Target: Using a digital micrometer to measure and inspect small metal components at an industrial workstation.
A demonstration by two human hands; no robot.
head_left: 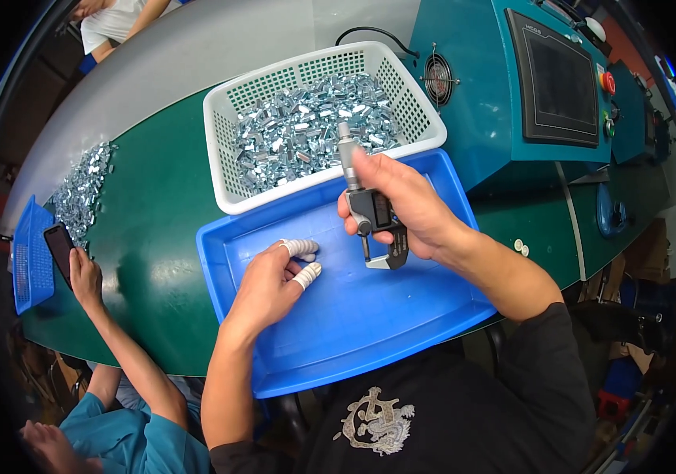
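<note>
My right hand (pixel 413 201) grips a digital micrometer (pixel 365 207), its fingers behind the body and its thumb up by the ratchet sleeve. The micrometer stands nearly upright, with its frame and jaws at the bottom, over a shallow blue tray (pixel 361 359). No part shows between its jaws. Left of the micrometer, my left hand (pixel 267 284) hovers over the tray with thumb and forefinger apart. White finger cots cover those two fingertips, and nothing is visible between them. Behind the tray, a white perforated basket (pixel 231 202) holds many shiny metal nuts or sleeves (pixel 306 126).
A teal machine (pixel 464 103) with a dark screen (pixel 555 79) stands right of the basket. At left, more metal pieces (pixel 81 193) lie beside a blue basket (pixel 31 257), where a co-worker's hand (pixel 85 278) holds a phone (pixel 60 249). Two small pale rings (pixel 520 247) lie right of the tray.
</note>
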